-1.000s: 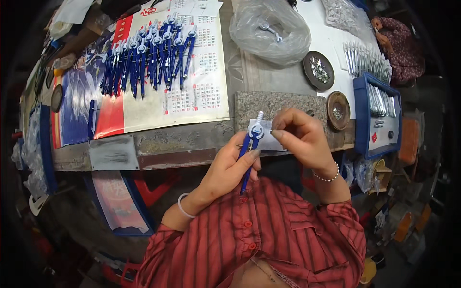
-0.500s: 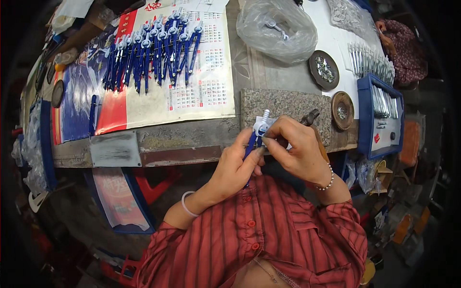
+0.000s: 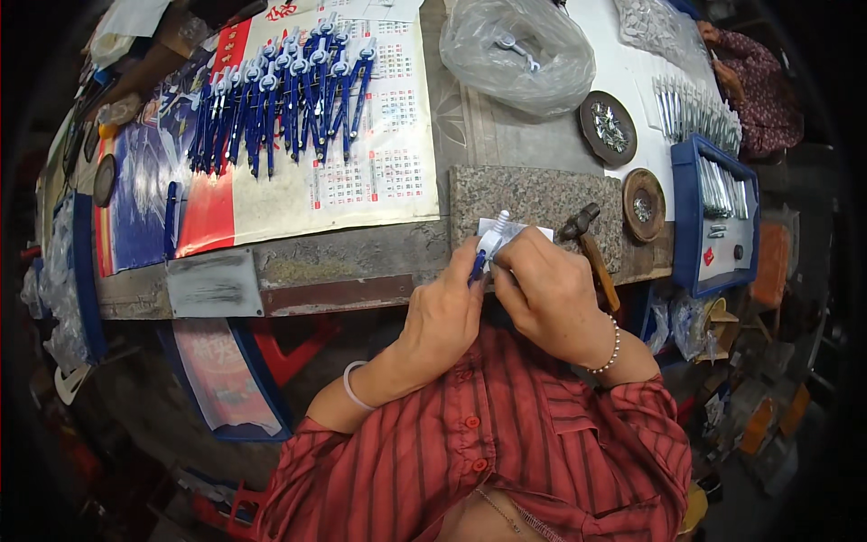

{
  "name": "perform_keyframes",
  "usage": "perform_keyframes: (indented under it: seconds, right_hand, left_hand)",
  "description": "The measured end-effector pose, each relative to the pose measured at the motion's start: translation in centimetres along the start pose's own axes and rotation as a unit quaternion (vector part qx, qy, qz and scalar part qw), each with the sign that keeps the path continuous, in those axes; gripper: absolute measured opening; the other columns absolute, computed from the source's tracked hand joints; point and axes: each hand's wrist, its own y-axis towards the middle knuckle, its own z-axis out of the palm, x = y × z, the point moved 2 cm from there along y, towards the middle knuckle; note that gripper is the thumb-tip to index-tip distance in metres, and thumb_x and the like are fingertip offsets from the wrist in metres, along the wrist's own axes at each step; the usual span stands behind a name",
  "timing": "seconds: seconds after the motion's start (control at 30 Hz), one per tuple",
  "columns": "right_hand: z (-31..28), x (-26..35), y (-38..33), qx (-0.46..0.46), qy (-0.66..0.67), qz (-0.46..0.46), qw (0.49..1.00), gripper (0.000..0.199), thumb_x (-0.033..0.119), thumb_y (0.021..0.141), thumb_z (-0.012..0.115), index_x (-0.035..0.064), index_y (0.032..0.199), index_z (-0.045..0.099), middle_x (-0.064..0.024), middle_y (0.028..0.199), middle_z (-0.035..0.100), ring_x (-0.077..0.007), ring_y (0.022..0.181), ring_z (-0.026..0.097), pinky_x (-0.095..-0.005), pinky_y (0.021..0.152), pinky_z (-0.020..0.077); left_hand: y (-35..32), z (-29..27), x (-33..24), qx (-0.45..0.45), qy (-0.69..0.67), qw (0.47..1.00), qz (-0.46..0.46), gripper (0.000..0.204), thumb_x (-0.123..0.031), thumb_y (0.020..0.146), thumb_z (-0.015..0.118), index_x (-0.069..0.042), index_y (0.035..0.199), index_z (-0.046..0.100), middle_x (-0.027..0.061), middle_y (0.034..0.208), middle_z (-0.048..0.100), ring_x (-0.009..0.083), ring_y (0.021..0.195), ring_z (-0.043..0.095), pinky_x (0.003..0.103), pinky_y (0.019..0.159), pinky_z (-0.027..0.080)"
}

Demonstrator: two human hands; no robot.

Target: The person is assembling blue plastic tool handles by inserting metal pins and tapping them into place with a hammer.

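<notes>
A blue drawing compass with a white head [image 3: 490,240] is held up over the table's front edge. My left hand [image 3: 441,316] is closed round its blue legs, which are mostly hidden by the fingers. The bent fingers of my right hand [image 3: 553,287] are pinched against the compass just below its head; whether a small part is between them is hidden. Behind the hands, a white slip of paper [image 3: 542,232] lies on a speckled stone slab [image 3: 506,187]. A hammer [image 3: 591,246] with a wooden handle rests on the slab's right side.
Many blue compasses [image 3: 280,99] lie on a calendar sheet [image 3: 379,194] at left. Two round dishes of small metal parts, a larger [image 3: 591,144] and a smaller [image 3: 632,217], sit right, beside a blue tray [image 3: 688,244]. A plastic bag [image 3: 470,77] lies farther back; another person [image 3: 763,99] is far right.
The compass has turned in my left hand, its legs now more covered. My right hand has shifted slightly down and left, showing more of the hammer and paper slip.
</notes>
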Motion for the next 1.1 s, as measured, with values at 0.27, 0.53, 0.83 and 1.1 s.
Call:
perform_keyframes:
  seconds: [0.27,0.53,0.83,1.1]
  right_hand:
    - [0.1,-1.7,0.1,0.036,0.191,0.087,0.977,0.015,0.002,0.077,0.065,0.0024,0.088,0.055,-0.0053,0.077,0.055,-0.0142,0.059,0.052,-0.0272,0.055,0.0444]
    - [1.2,-3.5,-1.2,0.069,0.471,0.242,0.846,0.043,0.011,0.081,0.067,0.0014,0.117,0.044,-0.0055,0.107,0.054,-0.005,0.079,0.051,-0.0159,0.057,0.0429]
    - [2.9,-4.4,-1.6,0.089,0.553,0.235,0.795,0.028,0.018,0.091,0.059,0.0034,0.113,0.048,0.001,0.085,0.055,-0.0017,0.067,0.051,-0.0159,0.051,0.0406]
    - [-0.8,-6.8,-1.3,0.001,0.389,0.259,0.884,0.022,0.014,0.094,0.047,0.0013,0.111,0.052,-0.0049,0.093,0.06,-0.0047,0.062,0.051,-0.0197,0.054,0.0437]
  left_hand:
    - [-0.3,0.1,0.3,0.052,-0.124,0.989,-0.053,0.038,-0.004,0.089,0.049,0.0,0.125,0.039,0.0213,0.077,0.061,0.0344,0.065,0.062,0.041,0.056,0.049]
    - [-0.5,0.2,-0.7,0.148,-0.318,0.927,-0.133,0.033,-0.012,0.095,0.047,0.001,0.125,0.04,0.0045,0.077,0.057,0.0086,0.062,0.057,0.022,0.06,0.048]
    - [-0.4,1.0,0.0,0.155,-0.316,0.923,-0.157,0.037,-0.014,0.096,0.046,0.0,0.129,0.035,0.005,0.08,0.056,0.0094,0.063,0.056,0.022,0.059,0.048]
    - [0.6,1.0,0.5,0.193,-0.465,0.845,-0.181,0.033,-0.016,0.096,0.047,-0.003,0.125,0.038,0.0039,0.077,0.055,0.0096,0.061,0.057,0.022,0.056,0.047]
